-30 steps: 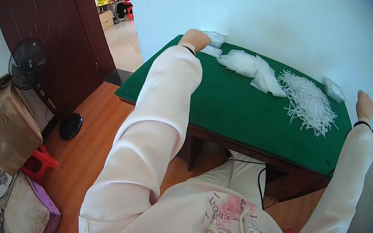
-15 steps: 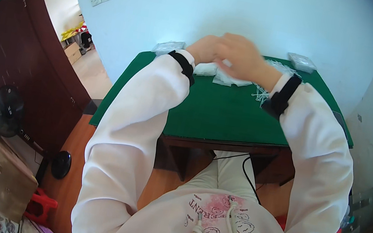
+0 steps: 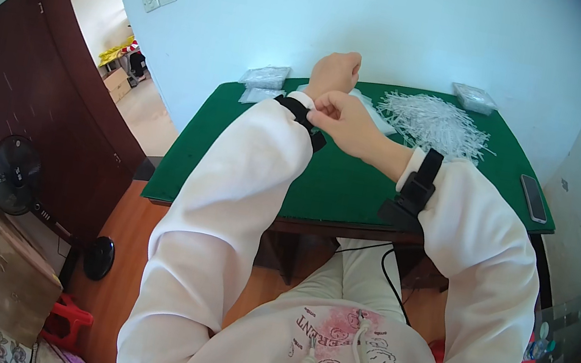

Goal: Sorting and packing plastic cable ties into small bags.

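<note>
Above the far side of the green-covered table (image 3: 351, 184), my left hand (image 3: 335, 72) is curled into a fist, with nothing seen in it. My right hand (image 3: 350, 124) is at my left wrist, its fingers pinched on the white sleeve cuff (image 3: 304, 99) beside a black wrist strap (image 3: 295, 110). Another black strap with a small block (image 3: 415, 193) is around my right wrist. Beyond my hands lies a large loose heap of thin white strips (image 3: 434, 125). Flat clear plastic bags (image 3: 375, 111) lie partly hidden behind my right hand.
Clear packets (image 3: 265, 77) are at the table's back left, another packet (image 3: 473, 98) at the back right. A phone (image 3: 533, 198) lies near the right edge. A black fan (image 3: 16, 170), a cardboard box (image 3: 9, 280) and a red stool (image 3: 69, 321) stand left. A black cable (image 3: 390, 275) hangs below.
My hands, which were together and blurred, have come apart. The right hand has moved down to the left cuff, the left forearm has shifted right, and the white heap and phone have come into sight.
</note>
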A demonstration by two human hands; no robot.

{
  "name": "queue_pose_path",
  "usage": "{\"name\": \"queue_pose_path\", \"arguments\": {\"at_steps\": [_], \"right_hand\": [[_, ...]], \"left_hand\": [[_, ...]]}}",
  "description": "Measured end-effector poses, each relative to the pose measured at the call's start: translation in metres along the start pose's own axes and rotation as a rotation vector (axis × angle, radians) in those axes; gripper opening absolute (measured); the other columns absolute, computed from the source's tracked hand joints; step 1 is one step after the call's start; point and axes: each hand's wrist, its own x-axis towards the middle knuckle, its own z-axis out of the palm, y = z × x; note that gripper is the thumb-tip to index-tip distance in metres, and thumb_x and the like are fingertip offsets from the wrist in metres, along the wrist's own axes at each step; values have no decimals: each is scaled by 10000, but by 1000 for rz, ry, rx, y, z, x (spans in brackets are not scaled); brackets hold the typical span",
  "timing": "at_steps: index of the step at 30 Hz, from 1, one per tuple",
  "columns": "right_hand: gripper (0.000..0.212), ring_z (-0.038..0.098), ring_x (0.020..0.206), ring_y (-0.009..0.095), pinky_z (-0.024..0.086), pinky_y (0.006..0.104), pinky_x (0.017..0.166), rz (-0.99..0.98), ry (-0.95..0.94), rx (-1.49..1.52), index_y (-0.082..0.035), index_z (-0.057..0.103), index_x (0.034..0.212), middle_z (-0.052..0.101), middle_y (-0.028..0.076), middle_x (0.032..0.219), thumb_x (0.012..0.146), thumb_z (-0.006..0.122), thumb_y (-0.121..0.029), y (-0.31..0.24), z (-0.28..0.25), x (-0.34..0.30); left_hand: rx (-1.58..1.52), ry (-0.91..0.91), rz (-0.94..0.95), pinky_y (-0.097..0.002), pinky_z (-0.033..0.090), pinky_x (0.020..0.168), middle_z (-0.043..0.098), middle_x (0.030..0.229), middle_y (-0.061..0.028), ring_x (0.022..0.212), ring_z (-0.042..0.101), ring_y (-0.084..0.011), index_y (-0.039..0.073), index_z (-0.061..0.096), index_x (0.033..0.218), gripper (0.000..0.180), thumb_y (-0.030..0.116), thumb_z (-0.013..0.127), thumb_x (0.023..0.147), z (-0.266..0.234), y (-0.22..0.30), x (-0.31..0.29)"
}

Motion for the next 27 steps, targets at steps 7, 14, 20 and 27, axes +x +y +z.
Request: {"name": "queue_pose_path", "arguments": {"at_steps": [7,14,20,27], "right_hand": [[99,476,568,55,364,183,471,128,-74,174,-68,503,802,517,-1,665,838,542,-152,-8,-7,-10],[76,465,487,60,378,181,438,195,43,293,-59,462,806,489,-8,623,860,495,-103,9,-15,-20],[63,481,510,60,395,182,459,89,-4,56,-42,470,801,505,-6,633,838,517,-58,3,-2,-29],[67,511,535,94,408,210,496,-107,-2,-232,-30,484,798,520,16,629,805,549,-47,20,-9,-31]], "left_hand": [[-23,-57,-36,-437,437,557,585,659,-136,648,567,-352,82,544,679,49,127,562,671,11,-5,-9],[13,-287,18,-393,421,533,563,636,-147,623,561,-330,53,521,667,107,154,558,669,13,7,-35],[-252,-201,-141,-367,418,528,536,620,-134,599,538,-295,52,511,660,133,166,580,664,31,-1,-38],[-1219,472,-57,-292,389,509,543,693,-46,558,479,-179,46,519,680,186,223,554,727,100,21,-79]]}}
